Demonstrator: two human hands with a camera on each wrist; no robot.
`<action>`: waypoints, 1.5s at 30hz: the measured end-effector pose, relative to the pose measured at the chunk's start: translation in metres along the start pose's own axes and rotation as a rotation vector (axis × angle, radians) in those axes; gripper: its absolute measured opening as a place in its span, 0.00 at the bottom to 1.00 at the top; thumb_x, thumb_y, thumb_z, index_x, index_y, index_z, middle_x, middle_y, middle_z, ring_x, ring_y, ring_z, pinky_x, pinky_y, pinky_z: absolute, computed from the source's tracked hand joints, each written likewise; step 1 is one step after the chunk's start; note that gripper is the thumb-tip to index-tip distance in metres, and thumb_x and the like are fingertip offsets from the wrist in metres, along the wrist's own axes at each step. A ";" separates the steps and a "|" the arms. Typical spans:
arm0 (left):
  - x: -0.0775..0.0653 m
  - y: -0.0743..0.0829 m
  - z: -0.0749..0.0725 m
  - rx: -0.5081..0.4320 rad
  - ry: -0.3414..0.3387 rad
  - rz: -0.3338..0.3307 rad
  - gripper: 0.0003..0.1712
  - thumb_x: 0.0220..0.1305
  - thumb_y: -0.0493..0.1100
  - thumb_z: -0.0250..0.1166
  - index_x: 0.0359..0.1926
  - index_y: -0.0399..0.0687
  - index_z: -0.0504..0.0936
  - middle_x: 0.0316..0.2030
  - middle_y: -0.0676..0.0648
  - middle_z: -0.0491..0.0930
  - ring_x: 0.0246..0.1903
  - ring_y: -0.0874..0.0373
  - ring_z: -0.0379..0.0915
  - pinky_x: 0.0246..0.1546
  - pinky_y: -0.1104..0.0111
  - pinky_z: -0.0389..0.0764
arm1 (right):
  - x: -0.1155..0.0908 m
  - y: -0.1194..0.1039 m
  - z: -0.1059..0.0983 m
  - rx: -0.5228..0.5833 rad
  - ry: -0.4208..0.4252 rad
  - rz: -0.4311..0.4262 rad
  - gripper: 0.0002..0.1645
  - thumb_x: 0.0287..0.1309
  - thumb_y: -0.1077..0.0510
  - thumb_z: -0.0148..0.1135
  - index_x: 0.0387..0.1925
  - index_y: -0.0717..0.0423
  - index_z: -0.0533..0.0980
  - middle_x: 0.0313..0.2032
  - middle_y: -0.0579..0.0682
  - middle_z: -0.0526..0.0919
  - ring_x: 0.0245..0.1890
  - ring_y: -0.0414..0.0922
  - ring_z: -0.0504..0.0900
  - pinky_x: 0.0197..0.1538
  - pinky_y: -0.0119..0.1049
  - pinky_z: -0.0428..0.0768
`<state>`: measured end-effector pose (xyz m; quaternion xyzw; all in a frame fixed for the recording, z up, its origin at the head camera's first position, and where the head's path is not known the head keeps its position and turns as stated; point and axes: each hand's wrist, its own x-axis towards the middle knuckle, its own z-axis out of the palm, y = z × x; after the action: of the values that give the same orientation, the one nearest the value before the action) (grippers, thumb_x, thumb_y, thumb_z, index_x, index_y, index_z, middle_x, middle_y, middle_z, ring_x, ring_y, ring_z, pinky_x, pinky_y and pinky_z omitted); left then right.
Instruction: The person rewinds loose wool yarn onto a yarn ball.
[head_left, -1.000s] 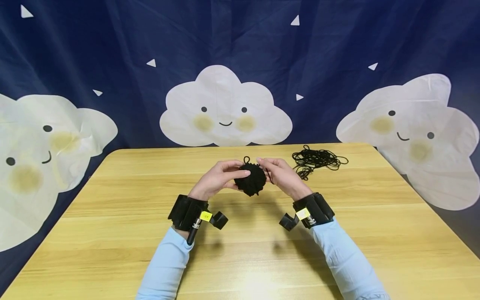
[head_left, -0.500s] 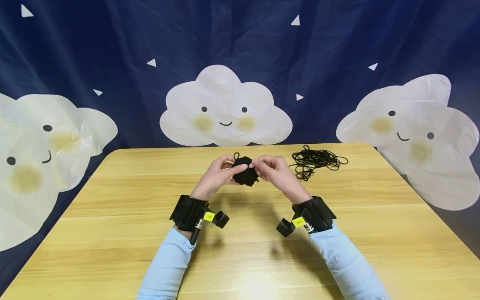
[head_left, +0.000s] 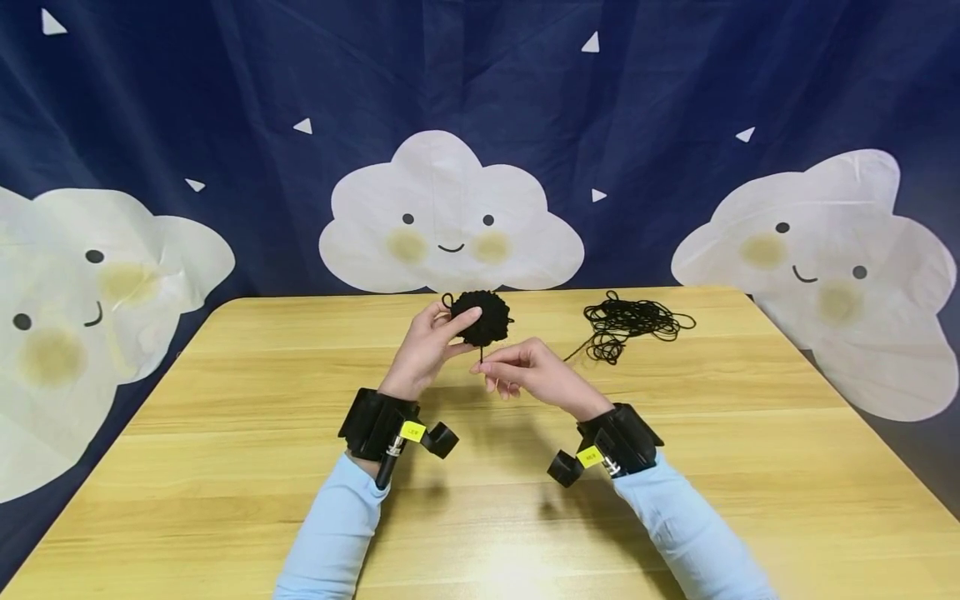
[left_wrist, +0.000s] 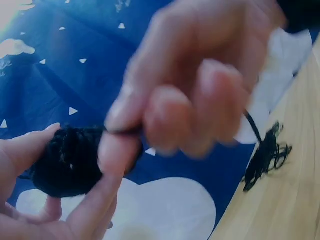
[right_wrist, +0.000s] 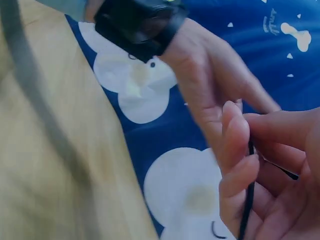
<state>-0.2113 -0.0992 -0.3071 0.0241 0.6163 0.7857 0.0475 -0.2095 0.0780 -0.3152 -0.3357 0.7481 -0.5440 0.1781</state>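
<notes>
My left hand (head_left: 418, 357) grips a round black ball of yarn (head_left: 483, 318), thumb across its near side, raised over the far part of the table. A small loop sticks out at the ball's upper left. Just below and to the right of it, my right hand (head_left: 536, 373) pinches a black strand (head_left: 482, 355) running down from the ball. In the left wrist view the right hand passes in front of the yarn ball (left_wrist: 67, 165) and is blurred. The right wrist view shows the yarn strand (right_wrist: 248, 200) lying across the right hand's fingers; the ball is hidden there.
A tangled heap of loose black yarn (head_left: 633, 321) lies at the table's back right, with a strand leading from it toward my right hand. Behind the wooden table (head_left: 262, 400) hangs a dark blue curtain (head_left: 480, 83) with smiling clouds. Each wrist wears a black camera band.
The yarn ball has shifted left and away from me with my left hand. My right hand has moved from the ball's upper right to below it, drawing the strand toward me.
</notes>
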 end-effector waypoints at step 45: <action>-0.001 -0.004 -0.004 0.127 -0.236 -0.110 0.12 0.59 0.35 0.57 0.41 0.38 0.64 0.44 0.35 0.73 0.39 0.51 0.76 0.41 0.52 0.77 | 0.005 0.002 -0.014 0.264 0.509 0.101 0.14 0.62 0.52 0.50 0.33 0.60 0.75 0.21 0.47 0.66 0.22 0.42 0.63 0.27 0.28 0.61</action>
<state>-0.2105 -0.1018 -0.3123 0.0854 0.6552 0.7331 0.1613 -0.2225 0.0843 -0.3116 -0.1244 0.7072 -0.6939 0.0537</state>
